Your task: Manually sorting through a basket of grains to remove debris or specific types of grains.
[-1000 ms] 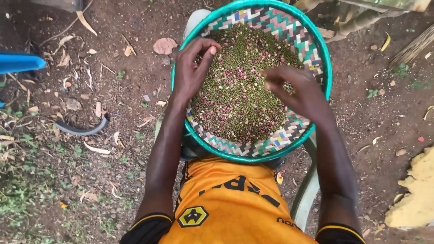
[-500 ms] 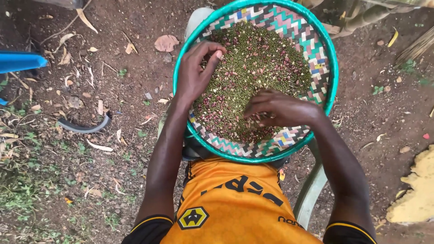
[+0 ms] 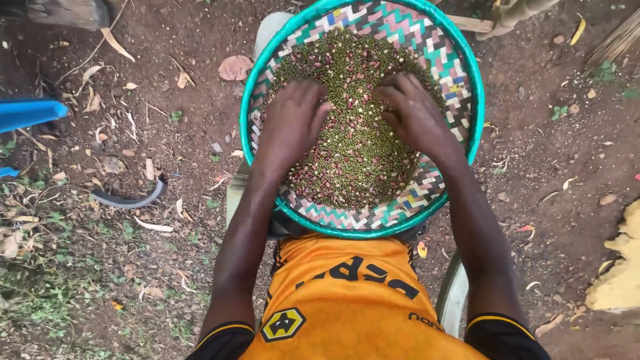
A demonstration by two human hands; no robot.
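One head-worn camera looks almost straight down from close above the lap. The basket (image 3: pixel 257 87) fills the upper centre, toward 12 o'clock; the orange shirt (image 3: pixel 347 300) sits at 6 o'clock; bare ground (image 3: pixel 133 253) spreads toward 9 and 3 o'clock.

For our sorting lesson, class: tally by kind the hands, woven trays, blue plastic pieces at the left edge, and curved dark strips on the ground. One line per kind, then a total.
Bare hands resting on the grain: 2, the left hand and the right hand
Round woven tray with a teal rim: 1
Blue plastic piece: 1
Curved dark strip: 1
Total: 5
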